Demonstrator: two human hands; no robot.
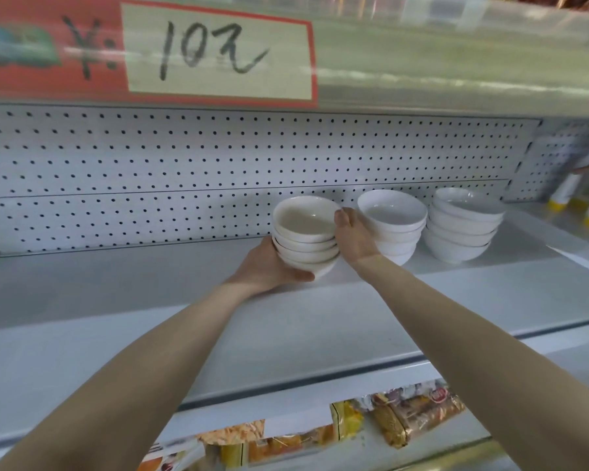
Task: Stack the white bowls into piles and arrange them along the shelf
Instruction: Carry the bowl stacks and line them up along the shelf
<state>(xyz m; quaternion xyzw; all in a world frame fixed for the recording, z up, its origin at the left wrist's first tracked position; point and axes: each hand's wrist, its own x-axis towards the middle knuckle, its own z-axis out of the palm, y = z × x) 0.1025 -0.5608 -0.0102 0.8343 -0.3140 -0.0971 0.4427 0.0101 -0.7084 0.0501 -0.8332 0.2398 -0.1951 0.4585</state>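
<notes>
My forearms (157, 362) reach over the front edge of the shelf (116, 294), steadying a pile of white bowls (305, 239) towards its back edge, just beside two finished piles (393, 226). My left hand (266, 266) curls under the base to bear the weight. My right hand (352, 239) grips the side, thumb at the top rim.

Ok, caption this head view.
Left hand and right hand hold a bowl pile beside two piles on the shelf.
</notes>
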